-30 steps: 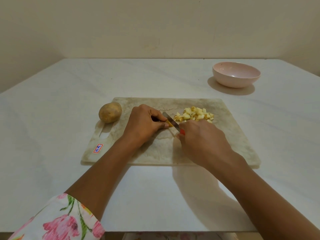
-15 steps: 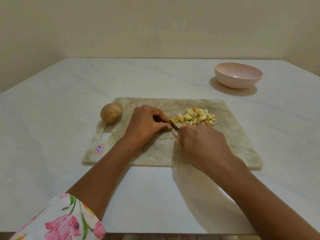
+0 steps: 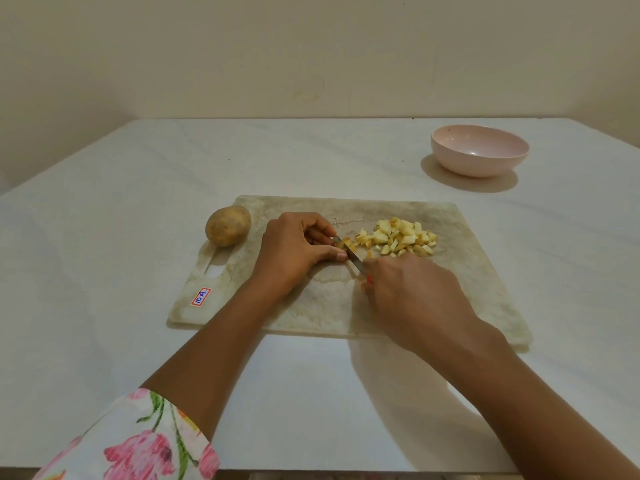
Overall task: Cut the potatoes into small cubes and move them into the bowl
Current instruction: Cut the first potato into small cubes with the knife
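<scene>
Knife [image 3: 353, 258] against a potato piece [image 3: 345, 243] on the cutting board [image 3: 478, 278].
The left hand [image 3: 294, 251] fingers pinch the potato piece; the right hand [image 3: 412, 292] fingers curl round the knife. The cubes [image 3: 401, 237] lie just beyond them, and the bowl [image 3: 450, 164] sits well apart.

**Left hand** [image 3: 294, 249]: knuckles up, fingers curled under, thumb stretched to the right along the near side. Fingers and thumb pinch a small potato piece [image 3: 344, 243]. Wrist straight.

**Left forearm:** bare, running from the near left diagonally toward the far right. A floral sleeve [image 3: 138, 441] covers it at the near edge of view.

**Right hand** [image 3: 415, 296]: back of hand up, fingers folded round the handle of a knife [image 3: 354, 260]. The handle is almost wholly hidden, and the blade points far-left toward the left thumb.

**Right forearm:** bare, entering from the near right corner and slanting far and left.

**Spacing:** the hands are close together with the blade between them. Contact between blade and thumb cannot be told.
</scene>
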